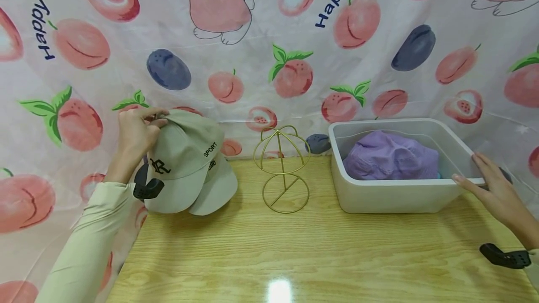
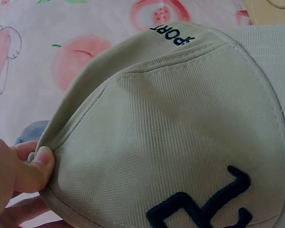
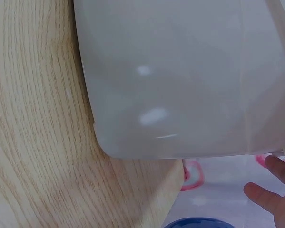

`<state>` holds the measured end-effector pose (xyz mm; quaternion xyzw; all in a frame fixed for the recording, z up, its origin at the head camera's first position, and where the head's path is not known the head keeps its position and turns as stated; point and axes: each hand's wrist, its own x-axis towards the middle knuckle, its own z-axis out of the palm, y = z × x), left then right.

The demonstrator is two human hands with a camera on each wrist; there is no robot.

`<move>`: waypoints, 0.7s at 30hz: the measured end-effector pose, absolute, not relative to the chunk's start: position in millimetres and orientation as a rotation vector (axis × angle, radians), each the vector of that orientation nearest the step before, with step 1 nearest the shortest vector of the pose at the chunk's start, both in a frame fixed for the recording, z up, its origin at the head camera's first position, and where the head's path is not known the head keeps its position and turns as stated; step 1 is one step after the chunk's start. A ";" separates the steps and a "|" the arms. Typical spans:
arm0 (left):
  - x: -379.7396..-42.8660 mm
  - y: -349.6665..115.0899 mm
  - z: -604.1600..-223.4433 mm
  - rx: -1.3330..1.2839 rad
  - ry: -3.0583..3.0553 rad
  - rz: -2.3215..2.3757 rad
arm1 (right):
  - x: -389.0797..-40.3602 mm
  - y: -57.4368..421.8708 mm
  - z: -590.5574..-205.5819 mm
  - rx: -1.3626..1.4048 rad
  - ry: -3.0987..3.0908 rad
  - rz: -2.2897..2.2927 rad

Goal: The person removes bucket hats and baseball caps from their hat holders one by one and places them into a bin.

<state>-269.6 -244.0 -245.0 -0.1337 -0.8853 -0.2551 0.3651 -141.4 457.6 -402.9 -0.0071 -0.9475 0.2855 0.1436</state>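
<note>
My left hand (image 1: pixel 136 132) pinches the crown of a beige baseball cap (image 1: pixel 178 148) between thumb and fingers. Dark letters, an R and SPORT, mark this cap. The left wrist view shows the thumb (image 2: pixel 42 161) pressed on the cap's folded cloth. Partly behind it is a second beige cap (image 1: pixel 221 183), mostly hidden. At the right, my right hand (image 1: pixel 494 188) is at the right end of a white plastic bin (image 1: pixel 391 198), its straight fingers right at the rim. Inside the bin lies a purple cap (image 1: pixel 391 155), with a bit of blue showing beside it.
Between caps and bin stands a gold wire hat stand (image 1: pixel 281 172) with a round base. All stand on a wood-grain table (image 1: pixel 269 247). A peach-print cloth (image 1: pixel 261 22) hangs close behind and along the left side. Below the table's corner, something blue (image 3: pixel 199 223) shows.
</note>
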 end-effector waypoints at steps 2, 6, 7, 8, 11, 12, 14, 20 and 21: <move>-269.6 -244.1 -241.7 -0.334 -2.263 -0.672 | -141.3 457.5 -402.9 -0.024 -2.734 0.827; -269.0 -242.6 -232.8 -0.323 -2.250 -0.690 | -141.6 458.3 -402.8 -0.024 -2.731 0.825; -268.8 -241.5 -230.2 -0.324 -2.248 -0.692 | -141.6 458.6 -402.8 -0.023 -2.728 0.823; -268.4 -240.4 -227.8 -0.328 -2.246 -0.692 | -141.8 459.0 -403.1 -0.023 -2.726 0.821; -265.8 -237.1 -221.3 -0.339 -2.232 -0.686 | -142.7 460.3 -403.6 -0.016 -2.723 0.815; -264.7 -236.1 -219.2 -0.343 -2.224 -0.687 | -143.0 460.4 -403.8 -0.014 -2.724 0.815; -262.7 -234.3 -215.3 -0.366 -2.197 -0.690 | -143.4 460.6 -403.7 -0.010 -2.725 0.818; -256.4 -227.2 -202.2 -0.498 -2.100 -0.708 | -142.6 459.6 -403.4 -0.026 -2.727 0.823; -255.2 -225.7 -199.8 -0.516 -2.090 -0.717 | -142.4 459.5 -403.4 -0.027 -2.727 0.822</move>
